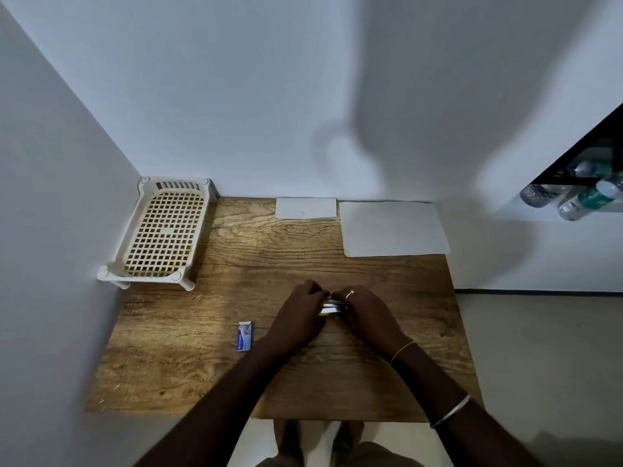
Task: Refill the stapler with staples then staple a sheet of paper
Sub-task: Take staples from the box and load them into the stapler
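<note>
Wooden table (303,257), near its middle: left hand (301,311) and right hand (365,313) each close their grip on the small stapler (333,308), likely light, rigid and slick, best pinched along its sides.

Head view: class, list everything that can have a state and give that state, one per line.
Stapler: gripped by both hands, open or shut unclear.
Left hand: curled round the stapler.
Right hand: curled round the stapler.
Staple box: lying flat, end flap open.
Sheet of paper: flat, untouched.
Basket: upright, nothing in it.
Bottles: lying on their sides.
</note>
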`<state>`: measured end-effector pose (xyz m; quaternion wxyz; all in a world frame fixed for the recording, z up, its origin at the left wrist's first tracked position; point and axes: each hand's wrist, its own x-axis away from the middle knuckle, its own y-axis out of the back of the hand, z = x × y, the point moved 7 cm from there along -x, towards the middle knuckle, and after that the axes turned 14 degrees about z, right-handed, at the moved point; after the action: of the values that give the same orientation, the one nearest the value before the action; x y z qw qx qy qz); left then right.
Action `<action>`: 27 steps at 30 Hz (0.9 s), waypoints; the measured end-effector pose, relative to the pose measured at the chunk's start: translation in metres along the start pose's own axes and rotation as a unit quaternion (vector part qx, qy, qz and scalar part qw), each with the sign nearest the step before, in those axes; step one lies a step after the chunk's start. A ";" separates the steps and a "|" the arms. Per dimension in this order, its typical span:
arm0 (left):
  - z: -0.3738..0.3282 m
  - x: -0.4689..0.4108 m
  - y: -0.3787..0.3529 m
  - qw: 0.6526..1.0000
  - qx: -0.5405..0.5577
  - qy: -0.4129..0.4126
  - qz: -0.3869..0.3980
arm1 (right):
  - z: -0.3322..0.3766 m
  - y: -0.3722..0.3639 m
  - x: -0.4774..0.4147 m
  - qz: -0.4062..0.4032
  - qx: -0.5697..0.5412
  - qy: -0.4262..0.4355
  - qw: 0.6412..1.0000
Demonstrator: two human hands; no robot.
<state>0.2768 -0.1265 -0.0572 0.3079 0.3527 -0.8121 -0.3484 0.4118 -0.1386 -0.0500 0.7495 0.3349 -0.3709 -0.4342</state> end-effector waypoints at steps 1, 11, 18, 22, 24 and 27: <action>0.001 -0.002 -0.001 1.000 -0.003 0.002 0.003 | -0.003 -0.001 -0.001 0.001 -0.003 -0.002 1.000; 0.005 -0.013 -0.009 0.999 -0.040 0.034 0.004 | -0.022 -0.012 -0.011 0.009 -0.030 -0.015 0.999; 0.010 -0.016 -0.012 0.998 -0.041 0.038 0.000 | -0.029 -0.018 -0.015 0.005 -0.036 -0.027 0.999; 0.014 -0.017 -0.015 0.998 -0.040 0.042 0.006 | -0.034 -0.020 -0.016 0.006 -0.038 -0.032 0.999; 0.017 -0.017 -0.016 0.998 -0.038 0.045 0.007 | -0.035 -0.020 -0.016 0.007 -0.039 -0.030 0.999; 0.020 -0.017 -0.017 0.998 -0.039 0.049 0.011 | -0.036 -0.022 -0.016 0.017 -0.027 -0.032 0.999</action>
<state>0.2776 -0.1146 -0.0868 0.3646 0.3477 -0.7857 -0.3590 0.4280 -0.1261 -0.0906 0.7532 0.2940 -0.3883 -0.4421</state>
